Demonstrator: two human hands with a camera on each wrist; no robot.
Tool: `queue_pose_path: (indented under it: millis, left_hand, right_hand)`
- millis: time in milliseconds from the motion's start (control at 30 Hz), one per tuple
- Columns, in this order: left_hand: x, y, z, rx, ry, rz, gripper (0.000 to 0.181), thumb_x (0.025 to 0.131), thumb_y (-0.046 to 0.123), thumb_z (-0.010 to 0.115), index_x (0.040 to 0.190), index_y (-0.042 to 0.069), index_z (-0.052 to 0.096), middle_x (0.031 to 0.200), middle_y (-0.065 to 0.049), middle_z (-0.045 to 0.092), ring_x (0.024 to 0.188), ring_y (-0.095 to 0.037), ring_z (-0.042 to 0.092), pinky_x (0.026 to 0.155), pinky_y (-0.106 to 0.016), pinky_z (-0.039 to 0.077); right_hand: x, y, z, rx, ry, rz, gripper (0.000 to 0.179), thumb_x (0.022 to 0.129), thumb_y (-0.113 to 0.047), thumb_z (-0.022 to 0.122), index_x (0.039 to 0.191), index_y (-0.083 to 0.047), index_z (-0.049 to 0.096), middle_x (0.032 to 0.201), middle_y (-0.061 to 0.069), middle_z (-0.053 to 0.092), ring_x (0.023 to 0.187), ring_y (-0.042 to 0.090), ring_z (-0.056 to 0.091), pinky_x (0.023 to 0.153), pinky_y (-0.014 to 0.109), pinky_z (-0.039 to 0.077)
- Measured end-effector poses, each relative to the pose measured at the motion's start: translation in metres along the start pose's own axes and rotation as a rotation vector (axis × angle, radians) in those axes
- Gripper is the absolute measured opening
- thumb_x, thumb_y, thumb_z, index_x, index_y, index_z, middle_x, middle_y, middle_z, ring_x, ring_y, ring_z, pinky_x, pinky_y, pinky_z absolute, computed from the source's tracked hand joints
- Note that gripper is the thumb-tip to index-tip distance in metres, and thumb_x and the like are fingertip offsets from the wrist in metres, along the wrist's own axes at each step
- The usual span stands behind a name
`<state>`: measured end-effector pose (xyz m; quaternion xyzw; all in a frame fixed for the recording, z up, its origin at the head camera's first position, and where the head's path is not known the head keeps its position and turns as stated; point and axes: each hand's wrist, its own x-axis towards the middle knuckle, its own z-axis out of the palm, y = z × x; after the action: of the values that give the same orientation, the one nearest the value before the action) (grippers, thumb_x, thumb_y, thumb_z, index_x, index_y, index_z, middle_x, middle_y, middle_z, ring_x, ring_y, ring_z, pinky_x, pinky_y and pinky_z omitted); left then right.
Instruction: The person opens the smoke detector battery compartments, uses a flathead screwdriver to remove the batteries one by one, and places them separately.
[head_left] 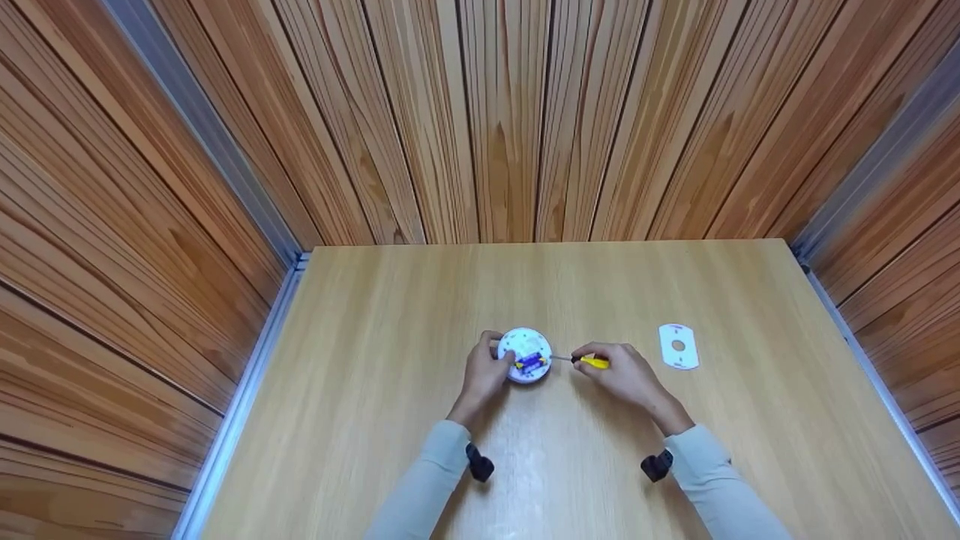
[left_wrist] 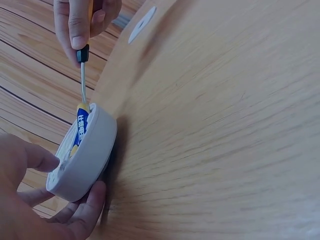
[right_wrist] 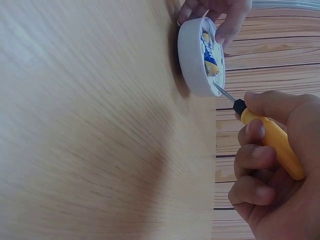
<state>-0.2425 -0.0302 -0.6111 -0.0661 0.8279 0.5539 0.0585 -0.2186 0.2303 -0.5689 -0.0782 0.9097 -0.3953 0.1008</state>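
Note:
My left hand (head_left: 486, 369) grips a round white device (head_left: 523, 341) by its rim, thumb over the open face and fingers under it. Blue-and-yellow batteries (head_left: 531, 364) sit in a recess of that face, and printed lettering shows on one in the left wrist view. In my right hand (head_left: 624, 371) is a screwdriver (right_wrist: 277, 142) with a yellow handle and black collar, held between thumb and curled fingers. Its metal shaft (right_wrist: 226, 93) reaches the device's inner edge beside the end of the batteries. The device is tilted close over the table in both wrist views.
A flat white plate (head_left: 666, 349) with a round hole in its middle lies on the wooden table (head_left: 390, 315), to the right of my right hand. Wood-panelled walls (head_left: 502, 120) and metal rails (head_left: 240, 401) border the table.

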Motion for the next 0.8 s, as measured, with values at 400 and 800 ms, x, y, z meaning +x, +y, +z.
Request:
queue_pose_path:
  millis: [400,800]
  left_hand:
    - [-0.0032,0.004,-0.0056,0.043,-0.011,0.002,0.061,0.093,0.003,0.074,0.151,0.008,0.055,0.136,-0.018,0.067,0.131,-0.032,0.062,0.116,-0.047,0.05]
    - [-0.0028,0.0004,-0.0083,0.006,-0.028,-0.007,0.053,0.088,-0.001,0.074,0.137,0.011,0.062,0.121,-0.014,0.067,0.109,-0.026,0.064,0.084,-0.032,0.059]
  right_hand:
    - [0.0006,0.0007,0.0004,0.005,0.005,-0.021,0.026,0.101,-0.022,0.074,0.125,-0.015,0.078,0.128,0.006,0.077,0.116,0.027,0.068,0.107,0.051,0.056]
    - [-0.0026,-0.0004,0.0002,0.024,0.006,0.01,0.029,0.101,-0.022,0.073,0.129,-0.014,0.076,0.13,0.006,0.075,0.117,0.028,0.066,0.11,0.052,0.055]
